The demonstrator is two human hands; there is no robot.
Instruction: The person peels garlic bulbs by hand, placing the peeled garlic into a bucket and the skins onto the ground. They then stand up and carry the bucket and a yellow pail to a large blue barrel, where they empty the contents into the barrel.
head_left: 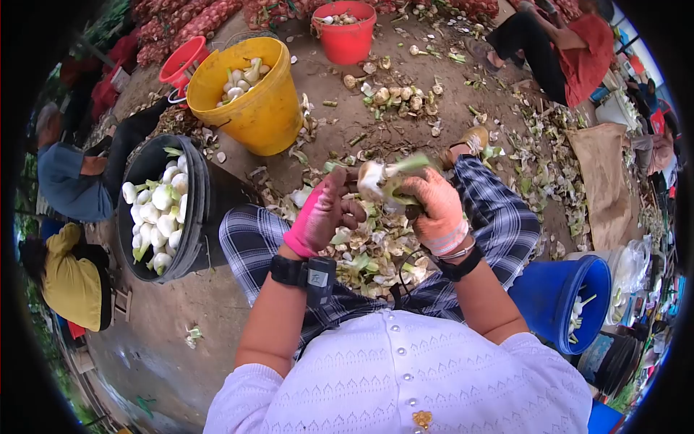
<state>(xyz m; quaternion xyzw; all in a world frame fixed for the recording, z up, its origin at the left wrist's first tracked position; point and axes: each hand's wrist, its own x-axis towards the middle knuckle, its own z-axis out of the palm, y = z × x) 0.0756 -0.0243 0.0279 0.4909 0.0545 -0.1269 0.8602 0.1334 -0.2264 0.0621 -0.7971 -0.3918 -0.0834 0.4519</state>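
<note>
My right hand [436,210], in an orange glove, is closed around the green stalk of a garlic bulb [372,179]. The bulb points left, its skin brownish and white, and the stalk is blurred by motion. A small dark spot shows at my right fingertips; what it is I cannot make out. Just left of the bulb is my left hand [322,217], in a pink glove with dirt-darkened fingers. Those fingers are loosely bent and apart, with nothing seen in them. Beneath both hands, between my plaid-covered legs, lies a heap of peeled garlic leaves and skins [372,253].
A black bucket [206,210] of white bulbs stands left, a yellow bucket [271,108] with more bulbs ahead. To my right are a blue bucket [535,293] and a burlap sack [600,181]. Red buckets [348,40] and untrimmed bulbs [405,100] lie farther off. Other people sit on both sides.
</note>
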